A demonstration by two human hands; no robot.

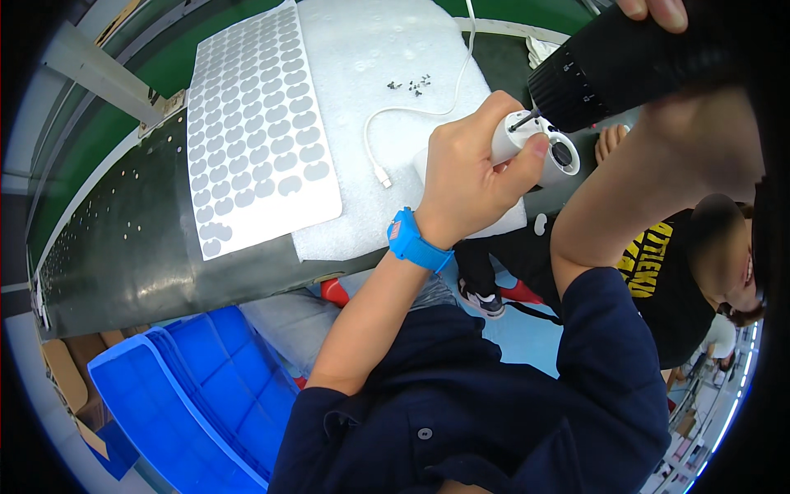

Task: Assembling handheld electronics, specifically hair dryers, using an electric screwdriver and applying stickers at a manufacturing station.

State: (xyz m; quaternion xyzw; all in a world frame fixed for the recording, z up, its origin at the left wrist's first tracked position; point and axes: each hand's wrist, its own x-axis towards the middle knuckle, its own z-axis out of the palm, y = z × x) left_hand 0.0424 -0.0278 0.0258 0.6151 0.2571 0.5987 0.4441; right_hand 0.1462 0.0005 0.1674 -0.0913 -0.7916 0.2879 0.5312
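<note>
My left hand (481,156) is closed around a white plastic housing (504,146) with two round ends, one of them with a dark round insert (562,154). A black electric screwdriver (592,76) is in my right hand (658,11), whose fingertips show over the top of the tool; the rest of that hand is mostly hidden. The thin bit of the screwdriver reaches the near round face of the housing. Whether it sits on a screw is too small to tell. Several small dark screws (415,85) lie on a white foam sheet (346,58) beyond my left hand.
A sheet of grey stickers (263,132) lies on the dark green table (123,239), left of the foam. A white cable (372,148) curls across the foam. Blue plastic bins (189,403) stand below the table edge. At the right, another person's hand (610,142) rests near the housing.
</note>
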